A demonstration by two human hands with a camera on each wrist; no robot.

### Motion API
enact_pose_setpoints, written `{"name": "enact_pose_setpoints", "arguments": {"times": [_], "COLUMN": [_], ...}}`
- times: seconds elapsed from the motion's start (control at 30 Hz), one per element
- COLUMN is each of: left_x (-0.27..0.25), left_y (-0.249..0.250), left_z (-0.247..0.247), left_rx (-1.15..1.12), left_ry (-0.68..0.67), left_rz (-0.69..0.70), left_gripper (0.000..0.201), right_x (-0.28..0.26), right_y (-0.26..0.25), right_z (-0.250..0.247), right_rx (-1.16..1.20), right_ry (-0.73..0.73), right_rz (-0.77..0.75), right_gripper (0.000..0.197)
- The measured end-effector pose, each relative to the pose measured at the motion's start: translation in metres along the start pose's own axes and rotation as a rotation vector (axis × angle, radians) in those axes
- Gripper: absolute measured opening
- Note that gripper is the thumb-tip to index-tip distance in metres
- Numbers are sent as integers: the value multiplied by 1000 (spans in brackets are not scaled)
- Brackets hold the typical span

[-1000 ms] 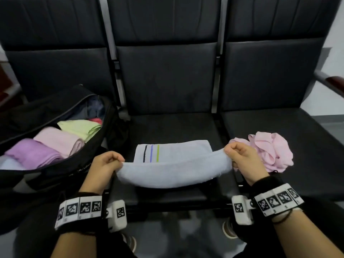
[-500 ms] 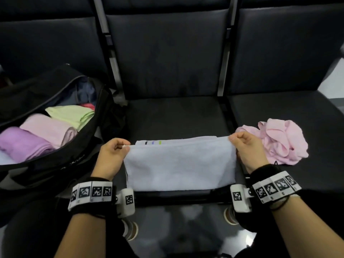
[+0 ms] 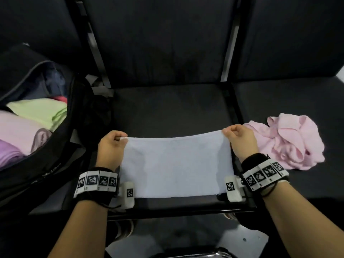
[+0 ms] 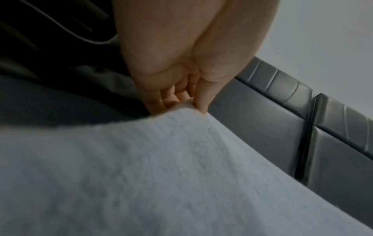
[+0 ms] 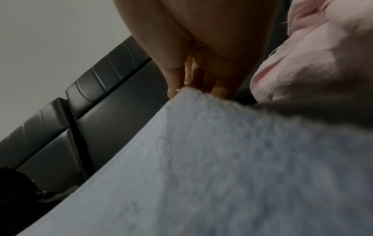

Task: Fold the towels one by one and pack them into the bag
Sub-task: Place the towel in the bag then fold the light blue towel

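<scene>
As both hands' fingers (image 3: 119, 135) pinch far corners, pale towel (image 3: 176, 164) stretched between

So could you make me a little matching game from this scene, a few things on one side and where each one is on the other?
Things:
1. white towel
2. pink towel
3. green towel
4. bag

Places:
A. crumpled on the right seat
B. folded inside the bag
C. pinched at its far corners by the left hand and right hand
D. open, on the left

Pairs: 1-C, 2-A, 3-B, 4-D
</scene>
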State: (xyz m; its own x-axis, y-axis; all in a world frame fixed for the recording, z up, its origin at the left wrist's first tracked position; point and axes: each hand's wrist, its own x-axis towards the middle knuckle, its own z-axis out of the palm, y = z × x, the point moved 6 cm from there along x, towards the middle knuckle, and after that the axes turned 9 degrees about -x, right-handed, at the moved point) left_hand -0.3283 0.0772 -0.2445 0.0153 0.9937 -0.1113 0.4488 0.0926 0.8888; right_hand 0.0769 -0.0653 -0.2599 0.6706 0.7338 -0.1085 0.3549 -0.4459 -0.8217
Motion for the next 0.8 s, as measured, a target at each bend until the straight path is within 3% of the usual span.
{"name": "enact_pose_setpoints", "arguments": {"times": [0.07, 0.23, 0.4, 0.5, 0.57, 0.8], "left_x": [0, -15, -47, -59, -67, -88], "left_y": [-3, -12, -24, -27, -26, -19], "left_z": [5, -3, -3, -5, -6, 4], "left_rx": [7, 82, 178, 218, 246, 257], "left_ry": [-7, -29, -137, -156, -154, -242], "left_rz": [-4, -31, -96, -93, -99, -130], "left_gripper": [15, 21, 16, 17, 21, 22], "right_x": [3, -16, -47, -57, -61, -65], "right_y": [6, 23, 22, 19, 20, 8], "right_z": [1, -4, 2, 6, 6, -26], "right_rx": [-64, -264, -414, -359, -322, -116], "right_ry": [-24, -138, -226, -209, -218, -203], "right_rz": [29, 45, 12, 57, 87, 186], "right_gripper": [5, 26, 19, 18, 30, 23]}}
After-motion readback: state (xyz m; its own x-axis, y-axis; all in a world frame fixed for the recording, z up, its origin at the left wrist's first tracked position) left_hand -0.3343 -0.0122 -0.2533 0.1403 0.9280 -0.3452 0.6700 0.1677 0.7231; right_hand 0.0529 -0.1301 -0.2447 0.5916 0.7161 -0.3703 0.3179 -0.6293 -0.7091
